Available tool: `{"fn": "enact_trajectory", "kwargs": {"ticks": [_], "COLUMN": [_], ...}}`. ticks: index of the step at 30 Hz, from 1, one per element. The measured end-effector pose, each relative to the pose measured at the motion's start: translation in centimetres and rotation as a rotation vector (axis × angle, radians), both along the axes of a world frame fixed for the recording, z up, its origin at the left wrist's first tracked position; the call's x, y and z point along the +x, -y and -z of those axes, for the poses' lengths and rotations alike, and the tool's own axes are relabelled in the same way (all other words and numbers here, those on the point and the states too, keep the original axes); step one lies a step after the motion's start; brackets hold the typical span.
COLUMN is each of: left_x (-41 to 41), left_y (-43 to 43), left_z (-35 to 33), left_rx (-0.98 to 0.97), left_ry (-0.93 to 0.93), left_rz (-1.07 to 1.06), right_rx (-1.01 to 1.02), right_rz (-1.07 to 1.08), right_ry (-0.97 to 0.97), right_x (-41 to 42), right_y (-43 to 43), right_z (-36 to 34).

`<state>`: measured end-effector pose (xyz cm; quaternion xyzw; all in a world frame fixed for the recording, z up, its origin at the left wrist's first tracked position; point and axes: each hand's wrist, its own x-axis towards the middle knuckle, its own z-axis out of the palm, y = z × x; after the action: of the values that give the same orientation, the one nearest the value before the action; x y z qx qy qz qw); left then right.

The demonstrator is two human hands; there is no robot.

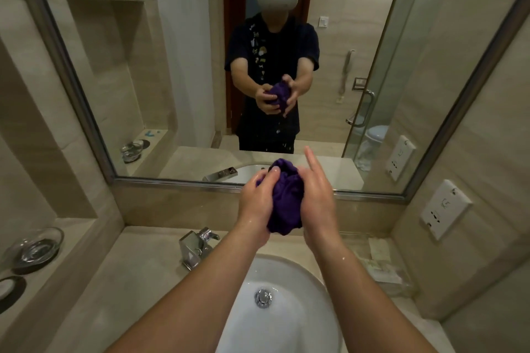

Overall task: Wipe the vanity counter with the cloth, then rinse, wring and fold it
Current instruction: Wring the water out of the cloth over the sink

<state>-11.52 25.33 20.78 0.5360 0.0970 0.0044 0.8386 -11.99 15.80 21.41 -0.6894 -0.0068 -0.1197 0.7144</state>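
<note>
Purple cloth [286, 203]: one, bunched into a wad and held in the air above the sink [312, 321], between both hands. Its far side was hidden.

Left hand [255, 200]: fingers curled round the wad's left side, gripping it.

Right hand [317, 200]: palm and thumb clamped on the right side, index finger straight and clear of the cloth. Its other fingers were hidden behind the cloth.

Both forearms were wet.

Count: one faucet [198, 246], one drain plug [263, 297], one glass dish [37, 246], one socket plate [444, 209].

Packets [378, 262] on the counter to the right were too dim to count.
</note>
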Motion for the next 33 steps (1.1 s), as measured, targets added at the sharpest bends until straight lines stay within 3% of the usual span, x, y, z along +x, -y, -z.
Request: {"fn": "enact_trajectory", "kwargs": {"ticks": [2, 4, 6, 10, 17, 20, 22, 24, 25, 26, 29, 31, 33], "left_x": [-0.1, -0.5, -0.8, 0.1, 1.3, 0.5, 0.5, 0.2, -0.1, -0.2, 0.0, 0.4, 0.8], "left_y": [0.8, 1.4, 1.6, 1.4, 1.1, -0.2, -1.3, -1.7, -1.6, -1.5, -1.3, -1.2, -0.8], "left_z": [-1.0, -2.3, -2.8, -1.2, 1.4, 1.7, 2.4, 2.9, 2.9, 2.7, 1.7, 0.7, -0.2], "left_rx": [0.159, 0.233, 0.324, 0.450, 0.488, 0.204, -0.113, -0.285, -0.344, -0.393, -0.435, -0.341, -0.237], "left_ry": [0.111, 0.245, 0.304, 0.168, 0.004, 0.006, -0.111, -0.247, -0.286, -0.303, -0.278, -0.215, -0.133], "left_rz": [-0.064, -0.034, 0.001, -0.160, -0.187, 0.004, 0.118, 0.209, 0.250, 0.273, 0.251, 0.210, 0.185], "right_rx": [-0.129, -0.237, -0.156, -0.040, -0.103, -0.036, 0.247, 0.503, 0.467, 0.292, -0.441, -0.445, -0.397], "right_rz": [-0.010, 0.178, 0.353, 0.391, 0.337, 0.261, 0.182, 0.077, 0.069, 0.103, 0.292, 0.211, 0.146], "right_ry": [0.057, 0.124, 0.135, 0.001, -0.152, -0.182, -0.280, -0.376, -0.387, -0.354, -0.041, 0.108, 0.137], "right_x": [-0.4, -0.6, -0.6, -0.5, 0.0, 0.5, 1.1, 1.1, 1.2, 1.2, 0.5, -0.1, 0.2], "right_y": [-0.8, -1.6, -2.1, -2.6, -2.7, -1.9, -1.4, -1.5, -1.6, -1.6, -1.2, -1.3, -1.7], "right_z": [-0.6, -0.4, -0.1, 0.7, 1.7, 1.5, 1.0, 0.5, 0.8, 1.1, 2.1, 1.7, 1.4]}}
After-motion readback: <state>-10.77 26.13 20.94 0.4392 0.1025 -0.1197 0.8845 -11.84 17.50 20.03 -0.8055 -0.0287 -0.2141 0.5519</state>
